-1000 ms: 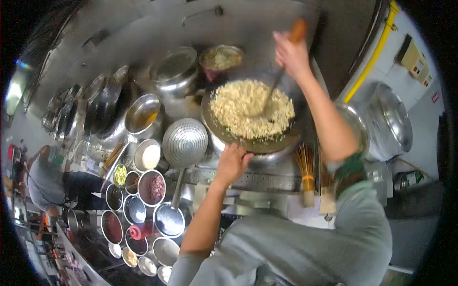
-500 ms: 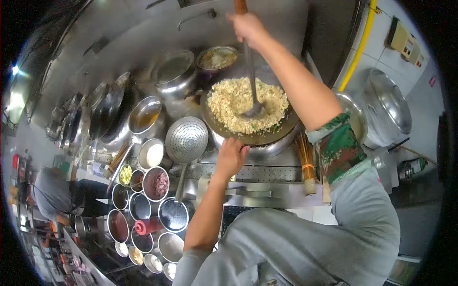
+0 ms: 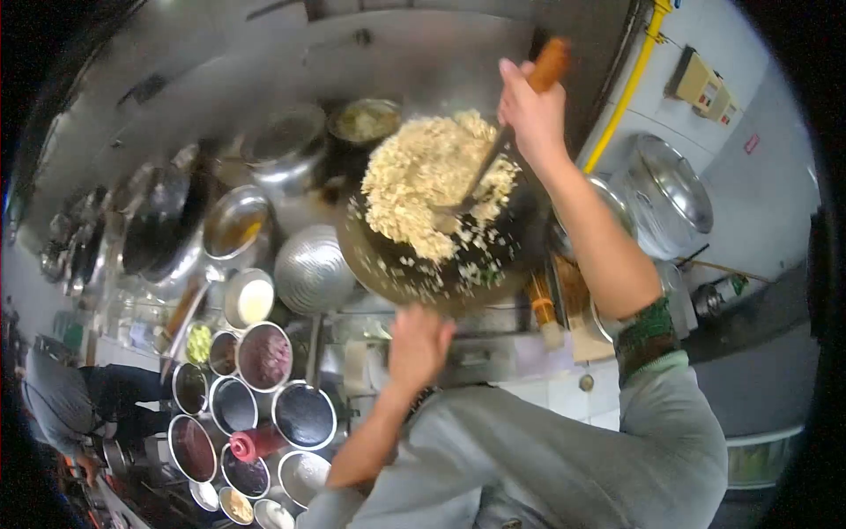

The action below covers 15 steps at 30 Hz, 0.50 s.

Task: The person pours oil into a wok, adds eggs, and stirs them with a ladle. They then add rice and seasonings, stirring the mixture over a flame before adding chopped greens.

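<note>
A dark wok holds a mass of fried rice, with loose grains and green bits spread over its near side. My right hand is closed around the wooden handle of a ladle, whose metal shaft slants down left into the rice. The ladle's bowl is partly buried there. At the wok's near rim, my left hand has its fingers closed on the edge, blurred by motion.
Left of the wok lie a perforated strainer and a pot of oil. Several ingredient tins and a red bottle stand at the lower left. A bamboo brush is right of the wok. Another person stands far left.
The wok has tilted and moved nearer, with my left hand lower. The rice has shifted toward the far side. My right hand has moved right and down, slanting the ladle.
</note>
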Each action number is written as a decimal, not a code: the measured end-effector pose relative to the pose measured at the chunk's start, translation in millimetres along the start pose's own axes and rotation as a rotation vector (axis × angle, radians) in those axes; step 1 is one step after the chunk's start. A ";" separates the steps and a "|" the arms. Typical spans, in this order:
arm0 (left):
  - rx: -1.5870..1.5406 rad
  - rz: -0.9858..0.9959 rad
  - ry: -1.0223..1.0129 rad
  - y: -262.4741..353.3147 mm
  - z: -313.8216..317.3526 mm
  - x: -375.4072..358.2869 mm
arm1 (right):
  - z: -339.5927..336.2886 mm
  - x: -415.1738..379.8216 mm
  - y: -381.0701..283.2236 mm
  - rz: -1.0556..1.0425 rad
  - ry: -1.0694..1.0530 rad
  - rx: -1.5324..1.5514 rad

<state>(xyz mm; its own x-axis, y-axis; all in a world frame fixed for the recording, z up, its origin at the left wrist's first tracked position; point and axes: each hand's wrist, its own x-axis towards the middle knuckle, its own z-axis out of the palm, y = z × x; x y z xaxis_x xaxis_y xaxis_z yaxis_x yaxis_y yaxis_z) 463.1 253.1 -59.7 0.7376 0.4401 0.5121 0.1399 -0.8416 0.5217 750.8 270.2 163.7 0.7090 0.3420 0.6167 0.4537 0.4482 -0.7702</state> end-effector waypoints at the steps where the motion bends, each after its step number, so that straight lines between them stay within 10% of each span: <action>1: 0.024 -0.043 -0.010 -3.2 -6.2 24.7 | 0.3 1.1 5.8 0.066 0.023 0.025; 8: 0.028 -0.035 0.046 -41.0 30.7 68.3 | -10.0 36.9 -51.2 0.045 0.000 0.223; 15: 0.033 -0.022 -0.016 -49.8 43.9 74.6 | 7.1 -4.1 76.6 0.069 -0.273 0.058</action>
<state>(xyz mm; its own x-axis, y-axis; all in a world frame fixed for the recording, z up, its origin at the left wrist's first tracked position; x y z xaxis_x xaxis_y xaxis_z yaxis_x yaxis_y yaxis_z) 540.2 314.1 -77.4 0.7447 0.4540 0.4892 0.1778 -0.8415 0.5102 778.8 309.0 103.3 0.5620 0.5793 0.5904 0.3727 0.4598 -0.8060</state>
